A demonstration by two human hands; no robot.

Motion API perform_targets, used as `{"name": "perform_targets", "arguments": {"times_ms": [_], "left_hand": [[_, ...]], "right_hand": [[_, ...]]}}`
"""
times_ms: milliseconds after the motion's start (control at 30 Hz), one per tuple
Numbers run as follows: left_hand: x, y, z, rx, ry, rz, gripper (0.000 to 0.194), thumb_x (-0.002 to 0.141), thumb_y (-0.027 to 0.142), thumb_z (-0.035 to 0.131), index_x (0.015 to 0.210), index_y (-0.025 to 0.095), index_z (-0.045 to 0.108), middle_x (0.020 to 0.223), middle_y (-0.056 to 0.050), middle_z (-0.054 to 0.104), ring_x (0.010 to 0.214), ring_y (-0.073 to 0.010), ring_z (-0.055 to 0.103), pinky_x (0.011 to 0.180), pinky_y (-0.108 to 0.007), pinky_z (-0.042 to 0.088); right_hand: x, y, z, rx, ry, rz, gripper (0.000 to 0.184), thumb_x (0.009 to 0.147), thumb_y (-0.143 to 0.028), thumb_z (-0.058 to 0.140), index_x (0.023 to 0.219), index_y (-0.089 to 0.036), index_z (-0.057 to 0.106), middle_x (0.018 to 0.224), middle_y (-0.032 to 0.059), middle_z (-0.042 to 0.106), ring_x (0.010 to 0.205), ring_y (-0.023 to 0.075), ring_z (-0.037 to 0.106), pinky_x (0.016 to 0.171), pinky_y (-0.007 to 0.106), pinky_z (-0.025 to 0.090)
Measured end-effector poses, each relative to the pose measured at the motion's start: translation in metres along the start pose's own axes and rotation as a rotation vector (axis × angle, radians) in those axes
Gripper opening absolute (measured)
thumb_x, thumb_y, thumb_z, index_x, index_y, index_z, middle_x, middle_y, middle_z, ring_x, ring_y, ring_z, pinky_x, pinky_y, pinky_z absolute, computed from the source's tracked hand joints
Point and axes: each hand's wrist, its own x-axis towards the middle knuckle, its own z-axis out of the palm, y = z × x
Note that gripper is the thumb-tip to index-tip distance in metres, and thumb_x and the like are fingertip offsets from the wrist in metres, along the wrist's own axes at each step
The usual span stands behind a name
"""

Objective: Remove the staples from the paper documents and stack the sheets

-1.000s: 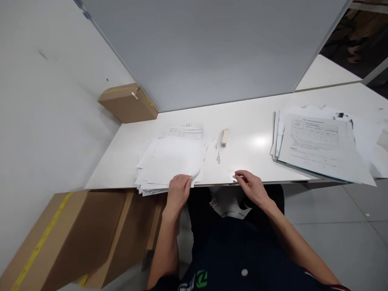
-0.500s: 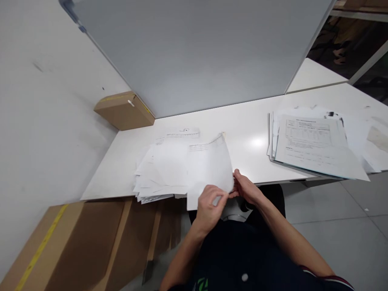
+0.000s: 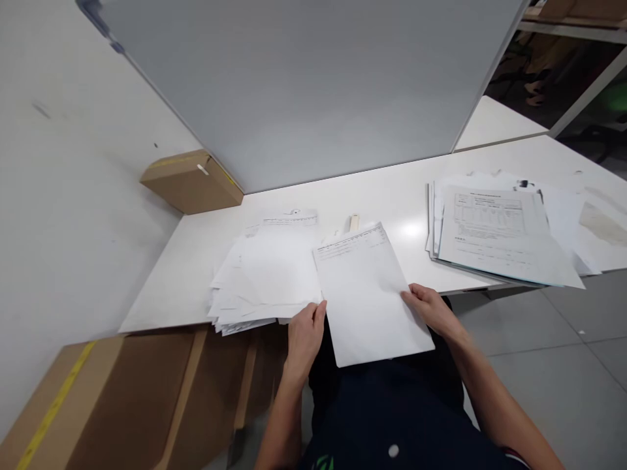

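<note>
A printed sheet of paper [image 3: 372,303], possibly with more sheets beneath it, is tilted over the desk's front edge and my lap. My right hand [image 3: 434,312] is closed on its right edge, thumb on top and the other fingers underneath. At its left edge is my left hand [image 3: 306,336], with thumb and fingers pinched together on the margin. Just left of that hand lies an uneven stack of papers [image 3: 269,267], some sheets sticking out at the front. Behind the held sheet, a small cream-coloured object [image 3: 354,222] shows on the desk; its kind is unclear.
A second pile of printed forms [image 3: 494,228] lies on the right of the white desk [image 3: 171,274]. A grey panel [image 3: 313,85] rises behind. One cardboard box [image 3: 193,183] sits at the back left corner, and larger cardboard boxes [image 3: 132,391] stand below left.
The sheet has gone from curled and upright to flatter and turned, nearer my body. My hands have moved apart to its two sides. The cream-coloured object behind it now shows more.
</note>
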Motion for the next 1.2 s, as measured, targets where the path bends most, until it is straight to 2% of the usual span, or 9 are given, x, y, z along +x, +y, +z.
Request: {"name": "perform_targets", "arguments": {"times_ms": [167, 333, 433, 567, 700, 867, 1000, 1100, 1200], "left_hand": [[-0.002, -0.015, 0.011, -0.286, -0.245, -0.211, 0.040, 0.079, 0.053, 0.049, 0.066, 0.017, 0.063, 0.063, -0.005, 0.063, 0.054, -0.0147, 0.056, 0.053, -0.026, 0.041], [0.000, -0.011, 0.046, -0.957, -0.223, -0.470, 0.038, 0.068, 0.050, 0.065, 0.075, 0.013, 0.063, 0.063, -0.002, 0.062, 0.051, -0.0088, 0.054, 0.048, -0.021, 0.041], [-0.001, -0.004, 0.056, -1.136, -0.198, -0.531, 0.033, 0.064, 0.043, 0.073, 0.075, 0.013, 0.063, 0.062, 0.001, 0.062, 0.050, -0.0072, 0.053, 0.048, -0.019, 0.041], [-0.002, 0.009, 0.057, -1.292, -0.195, -0.501, 0.029, 0.066, 0.039, 0.072, 0.079, 0.015, 0.065, 0.073, -0.001, 0.067, 0.065, -0.0109, 0.061, 0.059, -0.022, 0.047], [0.001, 0.019, 0.055, -1.233, -0.147, -0.455, 0.026, 0.067, 0.037, 0.070, 0.080, 0.015, 0.065, 0.074, -0.001, 0.068, 0.070, -0.0139, 0.063, 0.066, -0.025, 0.048], [0.011, 0.024, 0.048, -0.999, -0.203, -0.350, 0.033, 0.066, 0.030, 0.069, 0.097, 0.017, 0.065, 0.076, -0.002, 0.069, 0.068, -0.0146, 0.063, 0.063, -0.025, 0.048], [0.019, 0.024, 0.043, -0.787, -0.181, -0.307, 0.024, 0.065, 0.031, 0.068, 0.082, 0.015, 0.068, 0.068, -0.001, 0.067, 0.061, -0.0140, 0.059, 0.056, -0.024, 0.046], [0.026, 0.022, 0.028, -0.634, -0.094, -0.228, 0.024, 0.070, 0.035, 0.064, 0.082, 0.014, 0.067, 0.070, -0.001, 0.067, 0.065, -0.0149, 0.059, 0.057, -0.024, 0.046], [0.031, 0.017, -0.002, -0.459, 0.062, -0.158, 0.027, 0.074, 0.039, 0.060, 0.082, 0.014, 0.066, 0.076, -0.002, 0.067, 0.072, -0.0160, 0.060, 0.064, -0.025, 0.047]], "right_hand": [[-0.011, 0.008, -0.017, 0.132, -0.088, 0.082, 0.031, 0.072, -0.050, 0.057, 0.076, -0.019, 0.058, 0.065, 0.0014, 0.063, 0.060, 0.0196, 0.059, 0.052, 0.027, 0.045], [-0.018, 0.015, -0.024, 0.219, -0.160, 0.134, 0.030, 0.074, -0.047, 0.059, 0.084, -0.019, 0.060, 0.071, 0.0014, 0.066, 0.066, 0.0201, 0.061, 0.061, 0.029, 0.047], [-0.018, 0.024, -0.026, 0.198, -0.022, 0.150, 0.029, 0.074, -0.047, 0.059, 0.081, -0.019, 0.059, 0.066, -0.0004, 0.063, 0.059, 0.0174, 0.058, 0.055, 0.027, 0.045], [-0.017, 0.030, -0.022, 0.092, 0.205, 0.058, 0.028, 0.072, -0.045, 0.061, 0.069, -0.018, 0.057, 0.059, -0.0014, 0.056, 0.054, 0.0136, 0.050, 0.050, 0.023, 0.039], [-0.017, 0.028, -0.017, 0.158, 0.173, 0.097, 0.032, 0.073, -0.049, 0.058, 0.065, -0.018, 0.055, 0.059, -0.0006, 0.056, 0.053, 0.0143, 0.050, 0.050, 0.024, 0.040], [-0.018, 0.030, -0.013, 0.121, 0.160, 0.062, 0.033, 0.075, -0.050, 0.056, 0.067, -0.018, 0.056, 0.060, -0.0005, 0.056, 0.054, 0.0147, 0.050, 0.051, 0.024, 0.039], [-0.016, 0.033, -0.010, -0.034, 0.182, -0.019, 0.033, 0.076, -0.049, 0.054, 0.065, -0.017, 0.058, 0.059, -0.0014, 0.053, 0.057, 0.0147, 0.048, 0.052, 0.023, 0.037], [-0.016, 0.032, -0.011, -0.095, 0.226, -0.045, 0.034, 0.077, -0.047, 0.053, 0.062, -0.017, 0.057, 0.059, -0.0012, 0.052, 0.059, 0.0152, 0.048, 0.053, 0.023, 0.036], [-0.016, 0.034, -0.016, -0.054, 0.280, -0.038, 0.032, 0.077, -0.046, 0.053, 0.063, -0.017, 0.057, 0.058, -0.0010, 0.052, 0.058, 0.0147, 0.047, 0.053, 0.024, 0.036]]}}
